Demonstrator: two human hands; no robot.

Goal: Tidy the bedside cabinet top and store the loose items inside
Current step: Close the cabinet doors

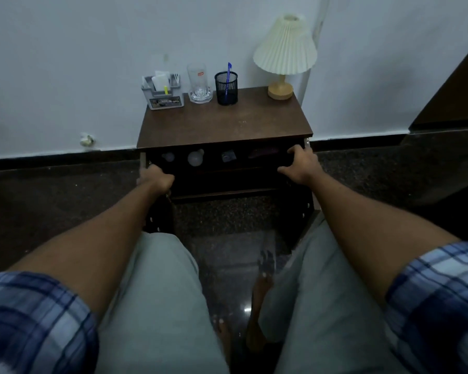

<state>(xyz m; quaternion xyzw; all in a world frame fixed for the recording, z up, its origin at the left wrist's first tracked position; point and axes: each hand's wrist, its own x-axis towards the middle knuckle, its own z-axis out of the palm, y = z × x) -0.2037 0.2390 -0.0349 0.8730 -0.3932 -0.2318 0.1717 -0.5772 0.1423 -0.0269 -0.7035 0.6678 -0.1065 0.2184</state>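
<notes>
The left hand is clamped on the left front corner of the open drawer, fingers curled round its edge. Above it, at the back left of the bedside cabinet's brown surface, stands a grey desk organiser with white papers and a yellow item in it. Just right of that is a clear glass mug, upright, then a black mesh pen holder with a blue pen leaning in it. These three stand in a row against the wall, close together.

Inside the drawer, in shadow under the surface's front edge, lie a small white bulb, a larger white bulb, a small bluish object and a dark reddish object; the last two are too dim to name.

At the back right corner stands a table lamp with a pleated cream shade and a wooden base. The right hand holds the drawer's right front corner, fingers bent over the rim and thumb stretched along the front. The two hands are well apart, one at each end of the drawer.
</notes>
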